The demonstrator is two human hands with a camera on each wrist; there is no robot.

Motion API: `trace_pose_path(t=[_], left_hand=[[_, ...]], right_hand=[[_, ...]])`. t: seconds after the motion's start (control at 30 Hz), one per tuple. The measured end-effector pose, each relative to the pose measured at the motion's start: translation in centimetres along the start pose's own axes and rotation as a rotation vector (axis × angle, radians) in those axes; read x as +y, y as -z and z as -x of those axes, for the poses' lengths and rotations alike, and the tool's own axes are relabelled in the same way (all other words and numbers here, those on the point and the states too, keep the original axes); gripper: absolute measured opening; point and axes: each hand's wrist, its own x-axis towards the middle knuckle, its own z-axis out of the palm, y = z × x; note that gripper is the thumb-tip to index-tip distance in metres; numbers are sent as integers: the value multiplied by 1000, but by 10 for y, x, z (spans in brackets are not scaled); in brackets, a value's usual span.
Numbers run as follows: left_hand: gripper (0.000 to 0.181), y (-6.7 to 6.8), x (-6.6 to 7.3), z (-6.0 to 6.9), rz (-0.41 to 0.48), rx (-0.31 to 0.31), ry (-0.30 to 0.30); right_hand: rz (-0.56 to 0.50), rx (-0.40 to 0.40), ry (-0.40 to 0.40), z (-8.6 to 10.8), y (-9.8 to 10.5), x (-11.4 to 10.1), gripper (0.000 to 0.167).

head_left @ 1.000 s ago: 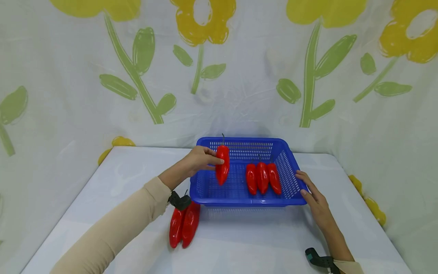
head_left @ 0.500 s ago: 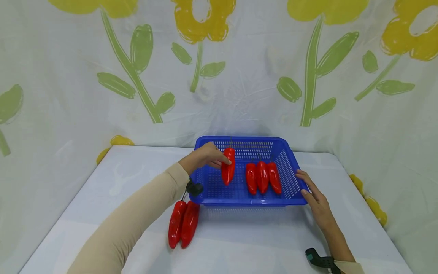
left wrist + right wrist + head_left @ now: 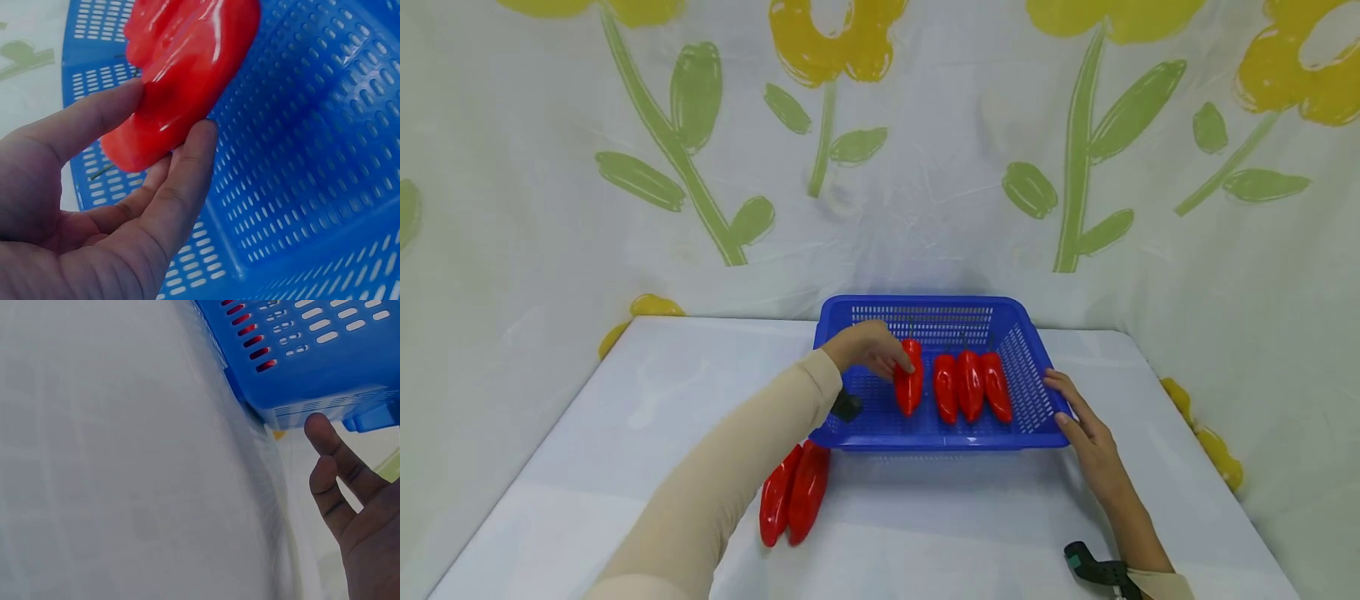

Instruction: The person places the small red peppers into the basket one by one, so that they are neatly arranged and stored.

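In the head view my left hand (image 3: 874, 348) pinches a red pepper (image 3: 909, 379) inside the blue basket (image 3: 925, 443), left of three other red peppers (image 3: 970, 386) that lie side by side. The left wrist view shows thumb and fingers of the left hand (image 3: 119, 206) on both sides of the held pepper (image 3: 194, 69). At the basket's right rim rests my right hand (image 3: 1093, 442), its fingers fairly straight. The right wrist view has that hand (image 3: 359, 506) beside the basket's outer wall (image 3: 312, 369).
Two red peppers (image 3: 808, 492) lie on the white table (image 3: 925, 533) in front of the basket's left corner, partly behind the left sleeve (image 3: 737, 458). A curtain printed with flowers (image 3: 910, 200) hangs behind the table.
My left hand has moved right and down into the basket with the pepper, closer to the three others. The right hand keeps its place at the rim. The head view has shifted slightly.
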Motion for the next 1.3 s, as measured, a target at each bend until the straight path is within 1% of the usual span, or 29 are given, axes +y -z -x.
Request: trace_pose_path(t=[0.13, 0.23, 0.47, 0.7, 0.87, 1.03, 1.1, 1.3], left_hand=[[56, -4, 1, -9, 11, -21, 40], [54, -6, 1, -13, 17, -33, 55], [47, -10, -1, -19, -20, -43, 52], [51, -15, -4, -27, -21, -46, 73], [54, -19, -4, -28, -8, -55, 87], [53, -21, -1, -28, 16, -27, 75], [58, -22, -1, -27, 22, -21, 66], [88, -23, -8, -25, 35, 2, 34]], right_hand=[[6, 0, -1, -1, 0, 1, 48], [10, 1, 2, -1, 0, 1, 48], [-45, 0, 32, -2, 1, 2, 47], [-62, 7, 13, -2, 0, 5, 47], [-64, 10, 21, -1, -1, 4, 47], [-56, 24, 26, -3, -1, 2, 46], [-55, 27, 23, -3, 0, 1, 46], [-68, 13, 16, -1, -1, 6, 47]])
